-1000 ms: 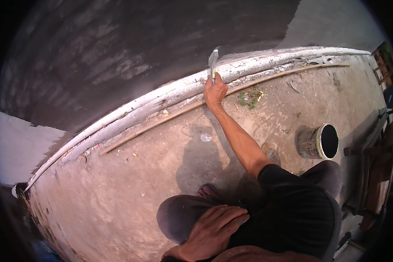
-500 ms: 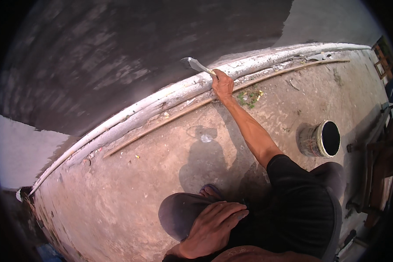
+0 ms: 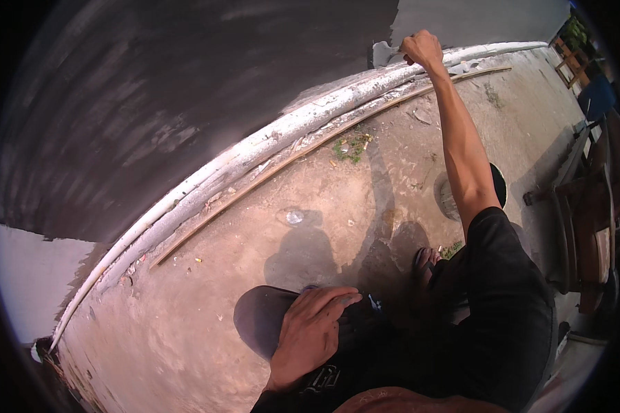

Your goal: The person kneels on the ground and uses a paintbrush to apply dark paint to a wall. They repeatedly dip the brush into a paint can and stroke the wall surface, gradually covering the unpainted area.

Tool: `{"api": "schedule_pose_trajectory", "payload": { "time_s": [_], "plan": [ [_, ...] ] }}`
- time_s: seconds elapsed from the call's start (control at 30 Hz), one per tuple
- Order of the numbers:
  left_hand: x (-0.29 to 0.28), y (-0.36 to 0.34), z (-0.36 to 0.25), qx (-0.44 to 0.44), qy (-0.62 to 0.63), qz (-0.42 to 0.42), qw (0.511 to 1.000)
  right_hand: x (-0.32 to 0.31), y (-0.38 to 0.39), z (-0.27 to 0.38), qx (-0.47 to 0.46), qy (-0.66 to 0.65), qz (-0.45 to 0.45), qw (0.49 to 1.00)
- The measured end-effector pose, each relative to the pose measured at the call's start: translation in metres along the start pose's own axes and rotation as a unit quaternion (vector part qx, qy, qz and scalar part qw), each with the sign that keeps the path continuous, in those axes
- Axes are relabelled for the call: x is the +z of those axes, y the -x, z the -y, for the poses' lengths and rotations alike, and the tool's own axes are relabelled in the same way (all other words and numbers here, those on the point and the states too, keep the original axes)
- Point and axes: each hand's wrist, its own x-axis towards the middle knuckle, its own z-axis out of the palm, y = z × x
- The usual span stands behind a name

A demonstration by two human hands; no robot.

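Right hand [image 3: 421, 49] gripped a scraper [image 3: 384, 54] over the white pipe [image 3: 331, 107]

The right hand was curled into a fist around the tool, above the right-hand stretch of the pipe; the fingers hid the handle, and only the pale, flat blade jutted out to the left. The blade lay against or just in front of the dark wall [image 3: 151, 103] beyond the pipe; contact could not be told. The left hand [image 3: 313, 327], well back on the near side of the pipe, rested on the left knee [image 3: 262, 320], its fingers stretched and close together. Nothing showed in it, though its palm was hidden.

The dark coat ended in ragged edges beyond the pipe, meeting a grey patch [image 3: 455, 24] near its right part and another at its left end. The broad wall face gave room left of the blade. A thin wooden strip [image 3: 275, 168] ran just on the near side of the pipe, and beyond that spread concrete floor [image 3: 186, 303]. A bucket [image 3: 449, 201], partly covered by the right forearm, stood well apart from the pipe, narrowing the room there.
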Motion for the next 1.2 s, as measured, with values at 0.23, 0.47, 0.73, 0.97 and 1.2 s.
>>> {"api": "schedule_pose_trajectory", "payload": {
  "time_s": [0.23, 0.47, 0.73, 0.97, 1.2],
  "plan": [
    [0.007, -0.004, 0.001, -0.051, -0.016, -0.009, 0.999, -0.162, 0.030, -0.077, -0.106, 0.084, 0.115, 0.984],
    [0.018, -0.032, -0.012, -0.082, -0.048, -0.007, 0.995, -0.241, 0.195, -0.177, 0.105, 0.116, 0.095, 0.983],
    [0.035, -0.056, -0.019, -0.111, -0.099, 0.007, 0.989, -0.145, 0.255, -0.282, 0.052, 0.185, 0.099, 0.976],
    [0.043, -0.066, 0.004, -0.040, -0.117, 0.008, 0.992, -0.092, 0.264, -0.336, 0.017, 0.210, 0.116, 0.971],
    [0.043, -0.069, -0.011, -0.105, -0.101, 0.014, 0.989, -0.125, 0.272, -0.298, -0.002, 0.212, 0.095, 0.973]
  ]
}}
